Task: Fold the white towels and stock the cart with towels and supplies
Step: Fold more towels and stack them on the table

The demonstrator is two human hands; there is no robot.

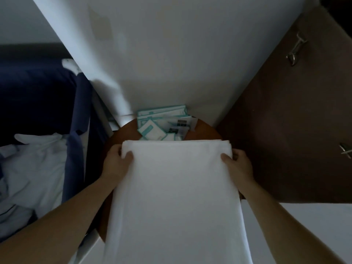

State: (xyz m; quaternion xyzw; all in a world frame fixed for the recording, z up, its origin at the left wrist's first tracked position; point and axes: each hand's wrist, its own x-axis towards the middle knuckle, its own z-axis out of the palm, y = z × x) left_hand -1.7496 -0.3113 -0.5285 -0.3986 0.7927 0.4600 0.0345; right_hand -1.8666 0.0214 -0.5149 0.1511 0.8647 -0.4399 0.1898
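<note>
Both hands reach forward in my head view, forearms coming up from the lower corners and converging on the white towel (177,187). The left hand (116,162) grasps the towel's left edge near the far corner, thumb laid on top of the cloth and the other fingers curled out of sight beneath it. The right hand (238,164) mirrors it on the right edge, thumb on top and fingers tucked under, so each hand pinches the fabric. The towel is folded into a long, smooth rectangle; I can make out stacked layers at its far right corner. It lies across the round brown table (205,130), and its near end runs off the bottom of the picture. Its far edge sits right at a heap of white packets with teal borders (162,124), piled at the back of the table against the white wall (171,54). To the left I see a navy fabric bin (38,92) with crumpled white linen (34,168) inside. To the right stands a dark brown door (285,130) with a metal handle (294,52).
</note>
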